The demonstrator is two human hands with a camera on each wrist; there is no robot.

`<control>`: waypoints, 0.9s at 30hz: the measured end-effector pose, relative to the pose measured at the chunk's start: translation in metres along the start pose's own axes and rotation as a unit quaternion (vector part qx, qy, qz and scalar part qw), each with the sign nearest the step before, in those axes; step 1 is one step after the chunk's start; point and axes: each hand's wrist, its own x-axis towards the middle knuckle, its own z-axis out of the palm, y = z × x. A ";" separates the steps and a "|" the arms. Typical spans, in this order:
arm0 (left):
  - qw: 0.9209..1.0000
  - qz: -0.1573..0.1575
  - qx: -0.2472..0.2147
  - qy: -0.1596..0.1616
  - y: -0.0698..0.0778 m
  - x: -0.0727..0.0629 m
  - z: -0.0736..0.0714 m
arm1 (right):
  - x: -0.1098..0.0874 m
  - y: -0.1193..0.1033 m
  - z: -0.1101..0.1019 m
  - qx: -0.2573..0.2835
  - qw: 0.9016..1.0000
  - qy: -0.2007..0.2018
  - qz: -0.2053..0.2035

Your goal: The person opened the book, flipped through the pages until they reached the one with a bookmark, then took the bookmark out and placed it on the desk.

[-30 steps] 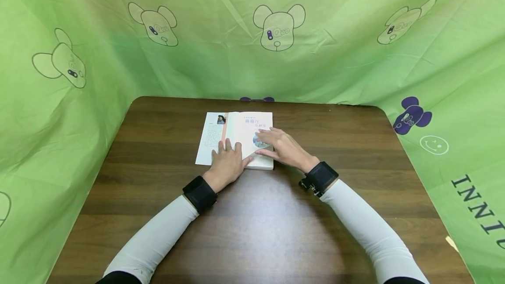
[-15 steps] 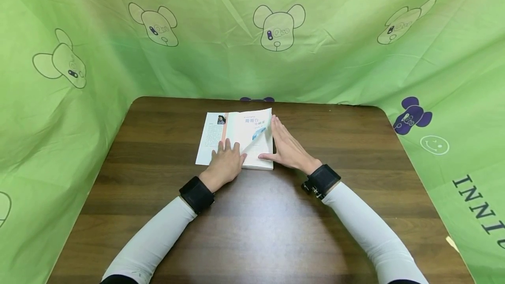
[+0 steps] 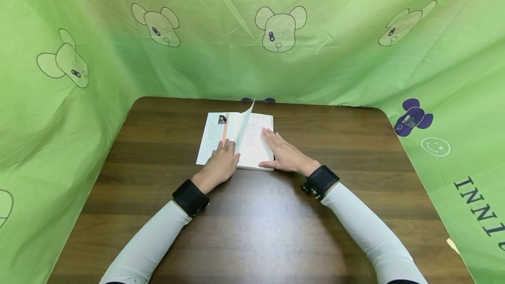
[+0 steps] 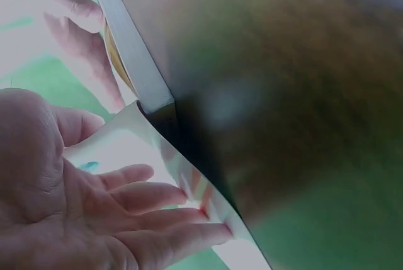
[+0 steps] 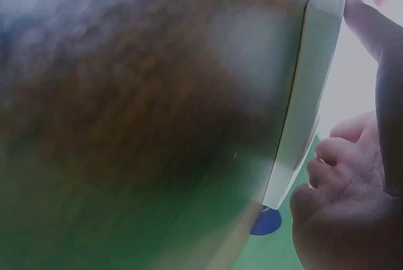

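Observation:
An open book (image 3: 215, 137) lies on the brown table, its left side showing printed text and a small portrait photo. One page (image 3: 244, 126) stands raised near the spine, its top corner tilted up. My left hand (image 3: 220, 161) touches the left side by the spine, the thumb beside the raised page. In the left wrist view its fingers (image 4: 160, 197) lie fairly straight against the flap. My right hand (image 3: 288, 154) rests on the right page and its outer edge, thumb spread near the lower corner. The right wrist view shows the thick page block (image 5: 308, 87) beside that hand.
The dark wood table (image 3: 335, 240) reaches all around the book. A green cloth (image 3: 221, 69) with cartoon animal heads hangs at the back and both sides. Each wrist wears a black band (image 3: 321, 182).
The title page has been lifted and swung left toward the spine, uncovering a printed page. My left hand has shifted slightly left. My right hand has moved off the page's far corner onto the right page.

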 end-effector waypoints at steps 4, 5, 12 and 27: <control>0.999 -0.005 -0.028 0.032 -0.004 -0.003 -0.002 | -0.001 0.000 0.000 0.014 1.000 -0.013 -0.004; 0.998 -0.009 -0.038 0.039 -0.005 -0.003 -0.003 | -0.001 0.000 0.000 0.015 1.000 -0.016 -0.003; 0.987 -0.041 -0.117 0.102 -0.015 -0.007 -0.007 | -0.001 -0.001 0.000 0.022 0.999 -0.024 0.004; 0.984 0.036 0.086 0.151 -0.027 -0.006 -0.011 | -0.002 -0.001 0.000 0.024 0.999 -0.027 0.004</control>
